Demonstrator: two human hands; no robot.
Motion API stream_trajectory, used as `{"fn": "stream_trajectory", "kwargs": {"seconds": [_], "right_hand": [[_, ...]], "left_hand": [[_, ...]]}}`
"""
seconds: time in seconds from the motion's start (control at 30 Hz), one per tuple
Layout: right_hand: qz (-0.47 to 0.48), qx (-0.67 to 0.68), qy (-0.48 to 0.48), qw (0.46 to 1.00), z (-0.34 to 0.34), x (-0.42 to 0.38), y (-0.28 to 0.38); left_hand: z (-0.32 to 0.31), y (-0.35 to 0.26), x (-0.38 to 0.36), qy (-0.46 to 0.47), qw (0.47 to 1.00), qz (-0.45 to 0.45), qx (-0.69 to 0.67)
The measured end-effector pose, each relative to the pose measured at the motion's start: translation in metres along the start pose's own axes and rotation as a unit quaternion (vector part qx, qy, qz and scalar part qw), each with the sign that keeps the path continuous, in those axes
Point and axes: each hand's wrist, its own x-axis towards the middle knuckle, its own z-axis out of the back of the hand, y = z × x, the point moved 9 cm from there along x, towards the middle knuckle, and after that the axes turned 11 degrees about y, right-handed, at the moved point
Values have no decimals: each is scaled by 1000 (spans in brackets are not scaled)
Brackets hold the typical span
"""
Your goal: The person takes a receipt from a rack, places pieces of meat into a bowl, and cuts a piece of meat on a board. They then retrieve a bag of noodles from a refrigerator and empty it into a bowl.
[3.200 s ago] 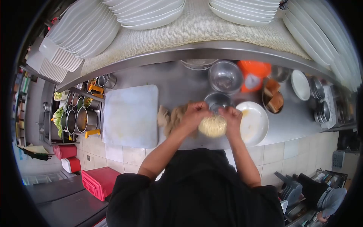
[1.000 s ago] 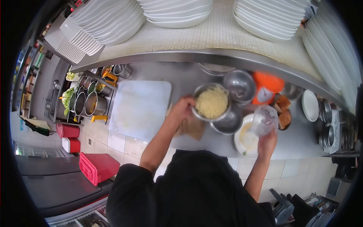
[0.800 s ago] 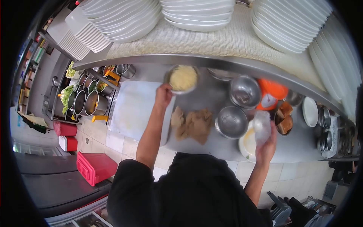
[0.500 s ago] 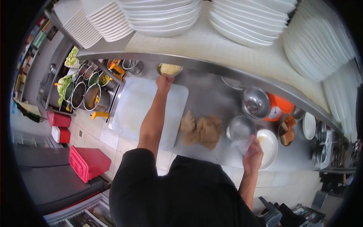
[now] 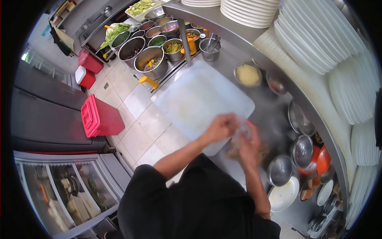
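My left hand (image 5: pixel 223 127) and my right hand (image 5: pixel 249 140) are close together over the near right edge of the white cutting board (image 5: pixel 199 95). Crumpled clear plastic (image 5: pixel 241 126), perhaps a bag, is gripped in my right hand. The fingers of my left hand are pinched at its edge, smeared by motion. Beneath my right hand lies a brown cloth (image 5: pixel 234 150), partly hidden by it. A metal bowl with pale yellow shreds (image 5: pixel 248 75) stands beyond the board, beside a smaller bowl (image 5: pixel 276 84).
Metal bowls (image 5: pixel 279 170), a white oval plate (image 5: pixel 284 195) and an orange scale (image 5: pixel 312 161) stand on the right. Stacked plates (image 5: pixel 318 36) fill the overhead shelf. Food pots (image 5: pixel 151 63) are at the far left, a red bin (image 5: pixel 102 116) on the floor.
My view has turned left. My left hand has left the bowl of shreds and come back to my right hand, which has moved with the plastic from the metal bowl toward the board.
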Motion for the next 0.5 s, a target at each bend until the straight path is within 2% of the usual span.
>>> {"fn": "stream_trajectory", "kwargs": {"seconds": [0.03, 0.07, 0.1, 0.13, 0.17, 0.2, 0.23, 0.27, 0.3, 0.33, 0.37, 0.4, 0.43, 0.47, 0.5], "right_hand": [[12, -27, 8, 1000, -15, 5, 13], [21, -55, 11, 998, -26, 8, 31], [28, -85, 5, 996, -28, 9, 41], [29, -67, 27, 997, -29, 8, 37], [30, -52, 38, 997, -24, 5, 31], [31, -39, 40, 998, -14, 1, 27], [3, -56, 20, 998, 2, -7, 25], [3, -129, -32, 991, 24, -20, 23], [0, -201, -76, 977, 46, -33, 14], [-1, -270, -111, 956, 65, -44, 3], [8, -287, -167, 943, 93, -61, -10], [-14, -345, -205, 916, 116, -75, -6], [-34, -400, -238, 885, 142, -85, 0], [-35, -446, -253, 858, 166, -92, 4], [-37, -489, -266, 830, 189, -97, 8]], "left_hand": [[43, -4, -4, -80, 996, 3, 31], [96, -22, -12, -201, 972, -49, 110], [156, -39, -24, -328, 902, -67, 272], [199, -75, -42, -448, 737, -162, 479], [261, -83, -47, -497, 727, -103, 462], [316, -79, -52, -513, 597, -174, 591], [350, -92, -52, -512, 619, -142, 579], [383, -106, -52, -510, 638, -110, 566], [434, -89, -46, -495, 527, -137, 677], [457, -81, -41, -486, 522, -89, 696], [480, -69, -33, -473, 621, 71, 621], [510, -41, -24, -417, 657, 104, 619], [547, 1, -3, -271, 746, 186, 579], [594, 41, 0, -252, 672, 167, 676], [568, 25, -6, -296, 674, 240, 633]]}}
